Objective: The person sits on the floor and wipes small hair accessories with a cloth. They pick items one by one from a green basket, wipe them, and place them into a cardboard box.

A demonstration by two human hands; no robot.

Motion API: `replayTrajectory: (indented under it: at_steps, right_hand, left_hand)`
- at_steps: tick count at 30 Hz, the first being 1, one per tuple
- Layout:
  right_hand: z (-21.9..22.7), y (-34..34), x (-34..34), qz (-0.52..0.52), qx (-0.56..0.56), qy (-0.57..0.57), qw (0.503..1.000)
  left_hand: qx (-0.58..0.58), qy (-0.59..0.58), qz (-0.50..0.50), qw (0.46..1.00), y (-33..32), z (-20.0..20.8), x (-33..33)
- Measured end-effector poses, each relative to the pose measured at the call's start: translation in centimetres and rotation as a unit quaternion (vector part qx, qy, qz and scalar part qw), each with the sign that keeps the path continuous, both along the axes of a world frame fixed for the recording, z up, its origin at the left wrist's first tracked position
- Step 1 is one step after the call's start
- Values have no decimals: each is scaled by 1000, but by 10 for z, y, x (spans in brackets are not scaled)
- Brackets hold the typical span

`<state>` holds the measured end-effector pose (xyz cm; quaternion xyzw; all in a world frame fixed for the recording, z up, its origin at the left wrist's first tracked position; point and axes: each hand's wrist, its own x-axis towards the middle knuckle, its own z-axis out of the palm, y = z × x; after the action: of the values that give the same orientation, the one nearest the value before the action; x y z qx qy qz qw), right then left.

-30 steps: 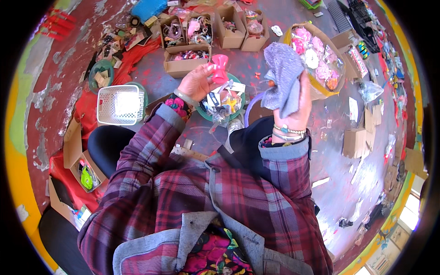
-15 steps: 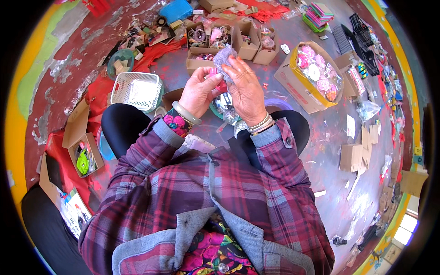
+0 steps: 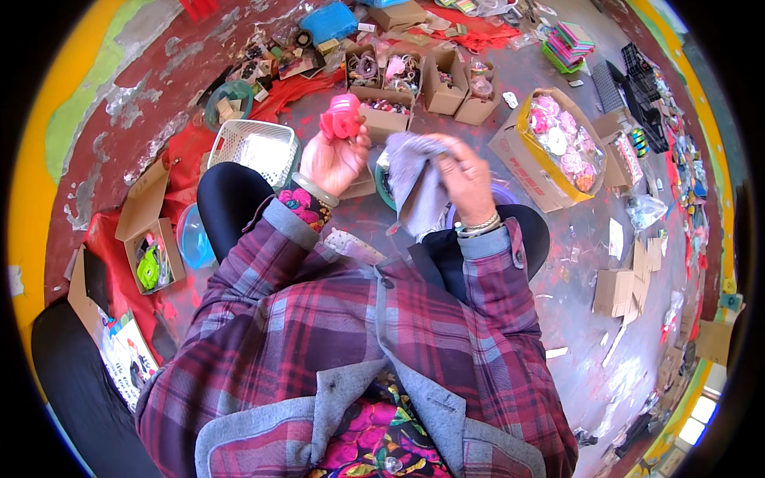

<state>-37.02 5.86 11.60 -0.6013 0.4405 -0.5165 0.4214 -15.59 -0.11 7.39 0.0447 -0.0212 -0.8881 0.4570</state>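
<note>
From here I see the left hand (image 3: 333, 164), grip grasping the pink piece (image 3: 340, 117) right of the basket (image 3: 239, 132); the right hand's (image 3: 467, 182) grip pinches the cloth (image 3: 416, 179) farther right.

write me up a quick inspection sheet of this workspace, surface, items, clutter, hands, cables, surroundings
Surface: scuffed floor with reddish specks and scattered paper scraps.
Job's things: pink piece held up, apart from the grey cloth, which hangs down.
Clutter: white basket beyond the left knee; carton of pink and white flowers to the right; small open boxes ahead.
Hands: left hand holds the pink piece in its fingers; right hand grips the cloth.
Cables: nothing seen.
Surroundings: red sheet spread at left; more goods heaped along the far right, too small to tell apart.
</note>
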Motion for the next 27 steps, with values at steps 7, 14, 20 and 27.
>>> replayTrajectory:
  at_steps: [7,14,20,27]
  right_hand:
    - [0,-10,-18,-85,83,-292,949]
    - [-1,-9,16,-58,-190,114,973]
    - [-20,-16,12,-106,-206,221,947]
    - [-7,-17,-5,-157,101,-173,967]
  left_hand:
    - [42,-45,-68,996,12,-9,-14]
    - [66,-105,-132,983,28,-2,-33]
    - [44,-246,-8,968,3,17,-6]
    - [-107,-759,13,642,-49,-89,69]
